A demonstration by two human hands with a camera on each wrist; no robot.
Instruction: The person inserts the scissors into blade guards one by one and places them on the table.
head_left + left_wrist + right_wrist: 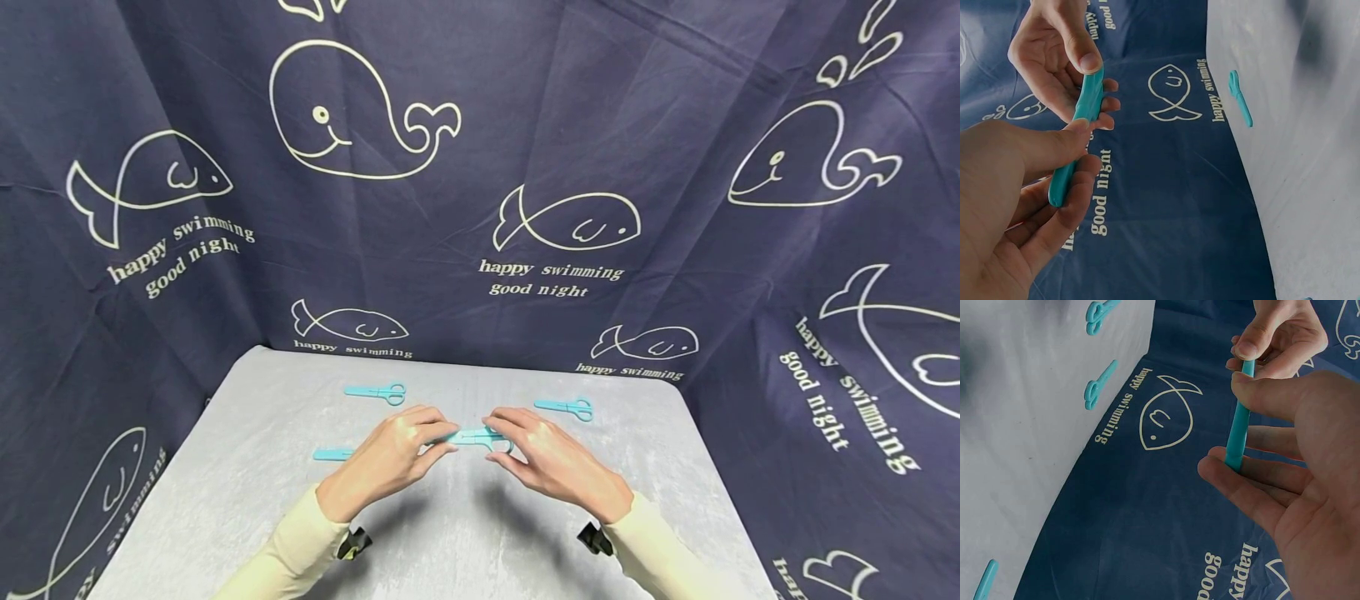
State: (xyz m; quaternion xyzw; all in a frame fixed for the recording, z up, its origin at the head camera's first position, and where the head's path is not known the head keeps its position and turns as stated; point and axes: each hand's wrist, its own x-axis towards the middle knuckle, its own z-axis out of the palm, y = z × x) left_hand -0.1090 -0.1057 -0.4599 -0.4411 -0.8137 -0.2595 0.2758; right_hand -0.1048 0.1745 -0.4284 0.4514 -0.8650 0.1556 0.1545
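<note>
A pair of turquoise scissors (474, 437) is held up level between both hands, above the table. My left hand (401, 446) pinches its blade end between thumb and fingers; in the left wrist view the rounded tip (1060, 190) pokes out past the fingers. At the other end, my right hand (551, 458) grips the handle loops, thumb on the near side and fingers behind. The right wrist view shows these scissors (1238, 434) edge-on, as a narrow bar. The fingers partly cover the loops and the blade section.
On the grey-white table (600, 533) lie more turquoise scissors: one at back left (375, 392), one at back right (566, 407), and a third (332, 454) partly hidden by the left hand. A dark blue printed curtain (465, 100) encloses the table's back and sides.
</note>
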